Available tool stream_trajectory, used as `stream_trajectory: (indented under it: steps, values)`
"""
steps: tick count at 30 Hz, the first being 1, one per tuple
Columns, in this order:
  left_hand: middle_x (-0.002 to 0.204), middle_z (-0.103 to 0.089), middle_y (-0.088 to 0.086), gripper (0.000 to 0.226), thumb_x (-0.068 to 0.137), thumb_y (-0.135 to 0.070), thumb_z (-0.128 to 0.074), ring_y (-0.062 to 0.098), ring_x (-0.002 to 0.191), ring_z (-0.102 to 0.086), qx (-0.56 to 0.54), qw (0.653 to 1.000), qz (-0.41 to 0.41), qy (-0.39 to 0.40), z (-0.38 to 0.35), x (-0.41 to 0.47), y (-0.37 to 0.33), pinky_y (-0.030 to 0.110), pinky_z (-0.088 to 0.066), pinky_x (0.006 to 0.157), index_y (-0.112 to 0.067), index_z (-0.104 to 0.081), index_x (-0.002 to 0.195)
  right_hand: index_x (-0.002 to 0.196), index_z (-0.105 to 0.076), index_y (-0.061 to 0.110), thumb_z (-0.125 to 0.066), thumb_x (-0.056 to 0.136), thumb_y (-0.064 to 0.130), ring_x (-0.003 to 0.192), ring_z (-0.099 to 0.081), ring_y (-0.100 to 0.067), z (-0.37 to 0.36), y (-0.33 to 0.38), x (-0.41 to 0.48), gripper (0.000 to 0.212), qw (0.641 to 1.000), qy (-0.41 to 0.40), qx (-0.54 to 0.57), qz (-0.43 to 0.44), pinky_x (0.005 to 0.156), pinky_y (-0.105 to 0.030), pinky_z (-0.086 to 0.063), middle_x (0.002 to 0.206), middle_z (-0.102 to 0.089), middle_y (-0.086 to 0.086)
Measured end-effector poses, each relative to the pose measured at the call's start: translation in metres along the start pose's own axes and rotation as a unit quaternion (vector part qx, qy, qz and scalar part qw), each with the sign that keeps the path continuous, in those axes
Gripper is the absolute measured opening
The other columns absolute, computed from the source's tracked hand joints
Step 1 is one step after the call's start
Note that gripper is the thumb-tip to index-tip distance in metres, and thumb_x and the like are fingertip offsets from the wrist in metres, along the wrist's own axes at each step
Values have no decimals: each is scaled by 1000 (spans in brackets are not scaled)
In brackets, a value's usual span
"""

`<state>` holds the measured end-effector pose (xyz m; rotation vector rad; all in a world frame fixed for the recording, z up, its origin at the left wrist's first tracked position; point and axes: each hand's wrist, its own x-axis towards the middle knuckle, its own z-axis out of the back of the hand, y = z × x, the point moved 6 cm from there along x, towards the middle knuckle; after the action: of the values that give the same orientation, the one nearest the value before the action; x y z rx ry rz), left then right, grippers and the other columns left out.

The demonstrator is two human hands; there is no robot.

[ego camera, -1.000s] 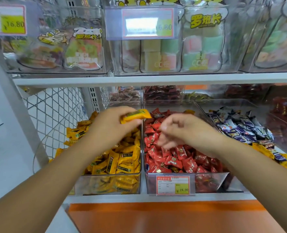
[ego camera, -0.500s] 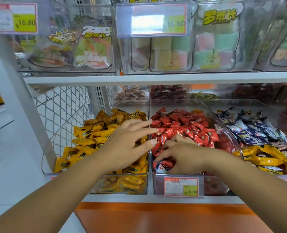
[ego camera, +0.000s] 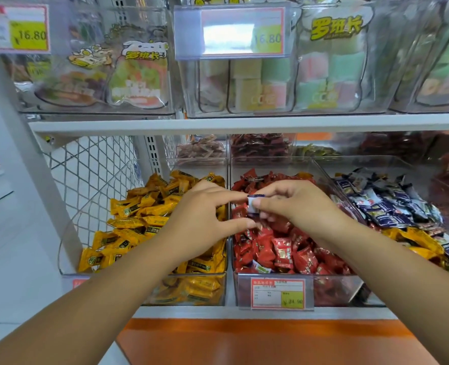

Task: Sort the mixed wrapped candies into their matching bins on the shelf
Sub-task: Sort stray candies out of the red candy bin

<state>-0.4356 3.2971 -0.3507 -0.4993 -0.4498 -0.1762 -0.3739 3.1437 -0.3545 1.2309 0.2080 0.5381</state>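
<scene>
On the left stands the yellow bin (ego camera: pixel 191 291), full of yellow sweets. The left hand (ego camera: pixel 202 219) hovers over its right edge with its grip apart, fingers spread and holding nothing. One fingertip (ego camera: pixel 237 200) looks to be just touching the candy (ego camera: pixel 253 205). The right hand (ego camera: pixel 297 206) has its grip clamped on that candy, pinched between thumb and first finger, up in the air over the red bin (ego camera: pixel 331 291). The candy most likely belongs in the blue bin (ego camera: pixel 363 167) on the far right, where the dark blue and white ones lie. The pinch is small and the wrapper is probably slippery. So a bump from the left hand could knock the candy down among the red ones, where it would be hard to find. A tug from both hands might tear the wrapper. A drop made too soon on the way right would land it in the wrong bin. The candy is little, with a white shiny wrapper and a dark blue band on top. Its print is too small to read. A pale stray (ego camera: pixel 261 268) lies at the front of the red bin.
</scene>
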Motion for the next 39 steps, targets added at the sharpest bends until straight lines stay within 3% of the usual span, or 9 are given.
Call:
stream_trajectory:
  steps: [5,8,12,16,21,26,32,35,39]
  values:
    - [72,-59,-28,14,86,-24,-71,-11,75,-54,-77,990,52,-104,23,7,6,3,-34,62,-35,-75,94,109,-62,6,-61,92,8,68,-65,-18,-6,4,-1,17,995,52,81,-30,55,-23,-52,85,-73,-15]
    - [73,-63,-25,15,88,-22,-68,-12,68,-55,-69,986,87,-121,38,8,26,3,-34,56,-36,-72,90,103,-65,4,-59,93,6,68,-67,-13,-13,-3,-9,12,981,161,-100,-40,57,-22,-54,90,-73,-12]
    - [100,-68,-9,20,88,-32,-68,14,101,-59,66,983,126,-112,41,4,53,29,-46,82,-29,-71,107,118,-66,33,-68,88,28,97,-60,-4,-32,-33,-14,30,846,283,-452,-8,88,-22,-50,117,-65,14]
    - [119,-60,-7,26,91,-40,-59,17,119,-45,63,991,91,-71,30,1,38,35,-37,97,-34,-66,116,128,-59,32,-62,90,24,116,-47,-12,-43,-39,-11,39,807,278,-521,21,97,-33,-44,127,-58,12]
    - [119,-57,-22,26,89,-43,-62,1,118,-41,19,1000,-17,16,6,-4,5,14,-27,97,-39,-67,114,101,-73,25,-65,89,36,71,-55,-5,-33,-28,-7,18,884,226,-410,16,69,-24,-46,87,-68,9]
    - [124,-57,-24,45,81,-53,-67,-1,120,-37,54,997,-42,42,-4,-3,-3,18,-27,100,-41,-62,124,77,-69,20,-64,89,38,65,-50,-9,-4,-1,-1,23,960,114,-254,16,65,-29,-38,70,-59,-1]
    - [120,-64,-12,26,97,-28,-56,4,106,-53,20,996,72,-54,19,10,27,21,-38,89,-30,-66,121,79,-66,10,-58,94,30,69,-65,-16,0,-4,-7,26,969,100,-227,-8,71,-35,-51,73,-70,-3]
    - [126,-64,1,34,94,-23,-61,16,111,-59,90,985,147,13,22,13,69,25,-43,88,-21,-61,129,87,-66,13,-54,97,25,62,-62,-6,6,-6,-10,20,976,90,-200,-15,61,-20,-50,69,-68,2]
    - [125,-63,0,41,91,-27,-66,8,104,-56,65,978,175,95,11,16,93,21,-40,85,-22,-60,131,110,-59,31,-50,99,19,59,-63,-7,9,-14,-9,19,987,87,-134,-29,53,-16,-46,70,-69,-1]
